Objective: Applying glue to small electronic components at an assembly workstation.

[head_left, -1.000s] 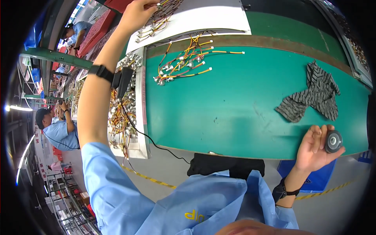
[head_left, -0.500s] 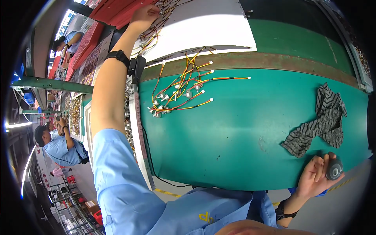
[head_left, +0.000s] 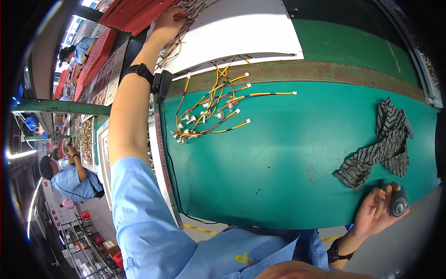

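Left hand (head_left: 171,22) far out at the wires, right hand (head_left: 375,210) around a cylinder (head_left: 398,203)

From where I stand, the person's arms are spread wide. The left one is nearly straight, I would guess because the far wires (head_left: 175,49) lie so deep on the white board (head_left: 246,35). The fingers of that hand are drawn in close together, right by the wires; I cannot tell whether they pinch one or only hover there.

The right hand is closed around the cylinder, dark with a pale centre, out by the near edge of the table (head_left: 278,186). Its fingers curl over one side and the round end faces back toward the person. Held low and off to the side like that, it seems to be parked in the grip, leaving the middle of the table free.

Between the hands, closer to the left forearm, lies a loose bundle (head_left: 232,106) of yellow, red and black leads with metal parts. Most of the white plugs fan out toward the right hand while the metal ends bunch up on the forearm's side, perhaps just from being set down by the heavier end. A striped cloth (head_left: 392,132) lies crumpled just beyond the right hand, perhaps put there for easy reach. Beside the left hand is something flat and red (head_left: 134,14), and a long tray (head_left: 162,172) runs alongside the left sleeve.
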Tool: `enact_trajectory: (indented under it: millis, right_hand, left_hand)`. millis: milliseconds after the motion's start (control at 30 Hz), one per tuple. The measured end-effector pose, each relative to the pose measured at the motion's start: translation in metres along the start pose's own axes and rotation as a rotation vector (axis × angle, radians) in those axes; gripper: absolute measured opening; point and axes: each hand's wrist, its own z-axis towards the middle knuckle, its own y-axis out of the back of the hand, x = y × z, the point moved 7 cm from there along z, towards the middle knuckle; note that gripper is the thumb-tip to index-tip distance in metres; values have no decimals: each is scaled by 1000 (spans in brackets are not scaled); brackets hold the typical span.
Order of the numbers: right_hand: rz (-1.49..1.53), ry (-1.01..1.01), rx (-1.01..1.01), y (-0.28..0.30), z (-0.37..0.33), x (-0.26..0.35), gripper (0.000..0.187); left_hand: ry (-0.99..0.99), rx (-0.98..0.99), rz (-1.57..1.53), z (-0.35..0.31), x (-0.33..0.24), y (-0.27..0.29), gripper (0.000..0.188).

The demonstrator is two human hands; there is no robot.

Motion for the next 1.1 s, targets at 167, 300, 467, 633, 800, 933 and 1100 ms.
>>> enact_trajectory:
  millis: [167,300,467,633,800,933,1100]
  right_hand:
    - [27,-13,7,-1,1,-4,42]
    - [78,-32,43,-5,2,-7,42]
    - [25,-41,47,-3,-2,-2,44]
    - [28,-56,88,-8,-4,-4,48]
    - [28,-98,169,-9,-5,-5,52]
    - [36,-83,193,-11,-7,1,55]
    - [15,-69,161,-8,-9,-2,58]
  left_hand:
    - [-38,-108,60,-19,-21,26,20]
    - [4,-99,-90,-59,-75,54,19]
    - [-78,387,-69,-166,-186,48,14]
    - [-151,234,42,-256,-211,64,12]
    - [17,199,92,-299,-206,61,14]
    - [82,166,58,-314,-208,55,17]
    - [155,144,-185,-336,-224,57,22]
